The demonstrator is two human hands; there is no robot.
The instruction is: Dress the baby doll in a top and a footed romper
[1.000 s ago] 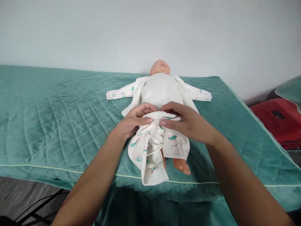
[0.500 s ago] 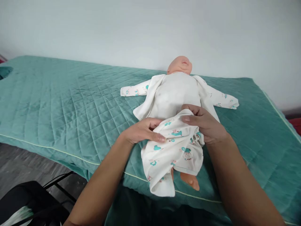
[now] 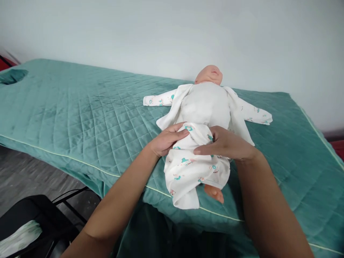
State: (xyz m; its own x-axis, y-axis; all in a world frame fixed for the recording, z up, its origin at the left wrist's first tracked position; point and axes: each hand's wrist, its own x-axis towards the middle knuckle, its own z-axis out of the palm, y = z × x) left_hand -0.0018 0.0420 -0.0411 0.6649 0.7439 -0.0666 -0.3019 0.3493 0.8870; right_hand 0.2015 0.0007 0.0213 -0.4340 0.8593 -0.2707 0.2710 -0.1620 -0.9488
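A baby doll (image 3: 206, 104) lies on its back on a teal quilted bed (image 3: 80, 114), head toward the wall, its white printed top open and sleeves spread. White printed trousers (image 3: 193, 168) cover its legs; one bare foot (image 3: 214, 192) pokes out at the bed's front edge. My left hand (image 3: 166, 139) grips the waistband at the doll's left hip side, fingers closed on the cloth. My right hand (image 3: 224, 145) lies over the waistband on the other side, fingers curled onto the fabric.
A white wall runs behind the bed. A round hole (image 3: 12, 76) sits in the bed's far left end. A black chair (image 3: 32, 222) with pale cloth (image 3: 18, 240) on it stands on the floor at the lower left. Something red (image 3: 339, 147) shows at the right edge.
The view has shifted left. Both hands have worked the trousers' waistband higher on the doll's belly, and the trousers now lie smoother over the legs.
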